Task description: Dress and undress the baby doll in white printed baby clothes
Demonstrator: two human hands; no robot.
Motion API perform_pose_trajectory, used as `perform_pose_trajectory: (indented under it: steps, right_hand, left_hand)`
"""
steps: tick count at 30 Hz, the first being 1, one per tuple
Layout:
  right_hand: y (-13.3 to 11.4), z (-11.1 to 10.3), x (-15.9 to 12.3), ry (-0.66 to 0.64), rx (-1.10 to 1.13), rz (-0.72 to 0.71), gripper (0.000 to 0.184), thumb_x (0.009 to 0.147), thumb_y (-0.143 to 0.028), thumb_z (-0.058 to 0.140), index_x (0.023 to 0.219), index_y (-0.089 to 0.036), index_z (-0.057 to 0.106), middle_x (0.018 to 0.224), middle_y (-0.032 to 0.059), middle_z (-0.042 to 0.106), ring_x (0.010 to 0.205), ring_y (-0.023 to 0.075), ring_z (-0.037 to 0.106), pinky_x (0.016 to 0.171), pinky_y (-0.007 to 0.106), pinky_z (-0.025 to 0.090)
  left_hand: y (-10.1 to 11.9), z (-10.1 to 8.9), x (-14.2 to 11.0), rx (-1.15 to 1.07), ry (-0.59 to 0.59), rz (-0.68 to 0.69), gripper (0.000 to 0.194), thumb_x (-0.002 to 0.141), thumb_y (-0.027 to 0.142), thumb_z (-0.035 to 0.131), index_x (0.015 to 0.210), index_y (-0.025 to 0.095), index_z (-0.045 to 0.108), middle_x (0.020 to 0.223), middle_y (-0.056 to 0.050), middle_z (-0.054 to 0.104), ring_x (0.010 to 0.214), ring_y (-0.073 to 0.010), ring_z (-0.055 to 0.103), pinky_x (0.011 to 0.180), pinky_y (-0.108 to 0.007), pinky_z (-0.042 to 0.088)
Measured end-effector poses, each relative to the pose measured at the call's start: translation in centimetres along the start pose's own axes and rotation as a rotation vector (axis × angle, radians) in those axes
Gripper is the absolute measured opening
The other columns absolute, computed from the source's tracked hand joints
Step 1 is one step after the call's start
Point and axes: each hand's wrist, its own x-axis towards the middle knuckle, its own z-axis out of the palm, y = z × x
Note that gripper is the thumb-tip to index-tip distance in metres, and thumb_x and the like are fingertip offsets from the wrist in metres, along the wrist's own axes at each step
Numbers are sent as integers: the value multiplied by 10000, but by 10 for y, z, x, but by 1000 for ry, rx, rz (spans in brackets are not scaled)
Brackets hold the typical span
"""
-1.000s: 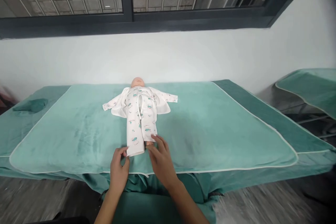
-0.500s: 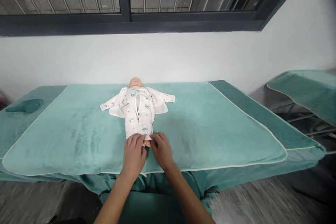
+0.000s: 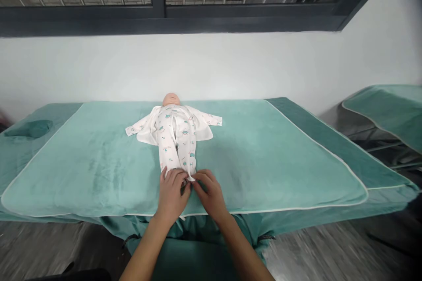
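A baby doll point(image 3: 172, 99) lies on its back on a teal towel point(image 3: 99, 162), dressed in a white printed romper point(image 3: 176, 138) with sleeves spread out. My left hand point(image 3: 171, 191) and my right hand point(image 3: 211, 192) meet at the romper's leg ends near the towel's front edge. Both hands have curled fingers pinching the cuff fabric there. The doll's feet are hidden under my hands.
The towel covers a table draped in darker green cloth point(image 3: 296, 118). A bunched green cloth point(image 3: 31, 128) lies at the far left. A second green-covered table point(image 3: 389, 109) stands at the right. A white wall and dark window frame rise behind.
My left hand moved right from beside the romper's left leg onto the leg ends. Both hands closed together on the cuffs, covering the doll's foot that showed before.
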Motion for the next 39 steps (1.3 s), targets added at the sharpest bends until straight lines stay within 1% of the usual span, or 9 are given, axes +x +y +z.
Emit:
perform_pose_trajectory:
  steps: [7,13,18,20,24,29,31,34,39]
  right_hand:
    - [12,-3,-3,8,21,66,184,943,-125,559,1034,-234,676,995,56,641,937,192,632,818,331,522]
    - [22,-1,-12,-54,31,203,188,863,-71,548,951,-219,625,941,30,616,859,174,600,767,297,482]
    - [13,-18,-18,-219,25,234,163,842,-61,547,860,-220,578,858,8,569,782,164,564,697,277,442]
    - [14,-29,-15,-319,7,218,152,858,-70,544,834,-217,577,845,9,567,770,164,557,681,278,429]
    - [35,-46,13,-518,98,158,201,884,-67,504,899,-214,641,906,23,627,815,164,597,723,290,471]
    - [89,-23,78,-176,-217,57,396,814,-31,483,1127,-187,667,1196,111,645,1160,267,571,989,444,499]
    - [109,-4,104,-187,-324,-46,403,854,-50,497,1201,-173,663,1292,143,626,1255,298,509,1052,482,473]
    - [128,18,133,-228,-395,-132,296,944,-123,502,1166,-176,691,1254,147,651,1194,294,528,1024,466,487]
    - [137,25,141,-246,-452,-150,205,966,-160,518,1032,-170,713,1131,137,668,1079,284,540,952,424,474]
  left_hand:
    - [-2,-2,-2,-37,93,115,103,1000,170,490,971,224,573,983,-21,699,1015,-184,644,1196,-539,289]
    - [-6,3,-10,-55,189,209,116,953,107,548,988,217,557,928,-9,672,924,-165,631,1149,-498,404]
    - [-18,-9,-10,-115,109,262,141,947,108,554,1020,226,575,920,-21,673,929,-185,622,1094,-475,462]
    - [-35,-18,-1,-171,152,238,143,957,130,541,1053,230,578,950,-38,677,973,-201,627,1024,-438,505]
    - [-90,-26,36,17,258,63,202,980,177,492,1147,212,600,1069,-90,682,1037,-248,613,938,-434,520]
    - [-149,-13,82,288,122,-61,393,942,209,498,1319,166,600,1359,-157,607,1384,-350,444,1155,-546,389]
    - [-156,-8,93,346,48,-51,441,945,213,487,1374,164,582,1423,-151,582,1470,-368,352,1212,-584,309]
    - [-157,-4,104,417,-46,10,486,951,218,471,1428,178,557,1464,-157,563,1518,-384,287,1251,-654,167]
    - [-160,2,123,412,-126,128,489,952,289,506,1426,190,576,1504,-152,548,1479,-367,377,1280,-621,115]
